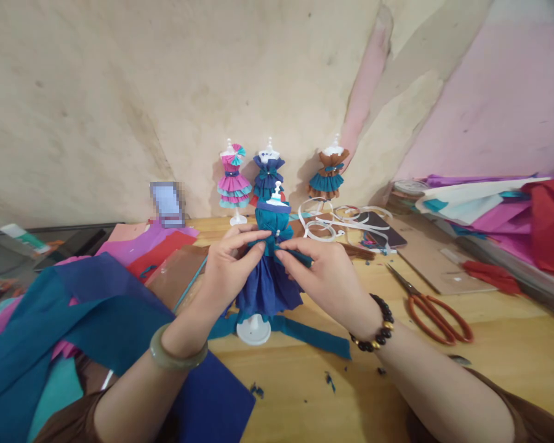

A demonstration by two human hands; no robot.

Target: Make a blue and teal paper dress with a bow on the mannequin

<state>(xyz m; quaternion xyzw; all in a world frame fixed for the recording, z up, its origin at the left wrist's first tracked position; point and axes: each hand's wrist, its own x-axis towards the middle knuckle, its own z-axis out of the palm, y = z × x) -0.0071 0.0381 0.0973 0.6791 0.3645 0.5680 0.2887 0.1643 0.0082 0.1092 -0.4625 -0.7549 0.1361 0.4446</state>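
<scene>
A small white dress form (253, 330) stands upright on the wooden table, wearing a dress with a teal top and a dark blue gathered skirt (270, 286). At its waist is a teal bow (282, 234) with a small pale bead. My left hand (233, 255) pinches the waist from the left, just under the bow, thumb and index finger pressed on the teal paper. From the right, my right hand (316, 261) pinches the same teal paper at the waist. A long teal strip (311, 336) lies behind the stand's base.
Three dressed forms stand by the wall, including a pink one (233, 178) and a brown one (330, 175). Orange-handled scissors (436, 314) lie right, near white ribbon coils (323, 229). Coloured paper (106, 326) heaps at left; a phone (167, 203) leans on the wall.
</scene>
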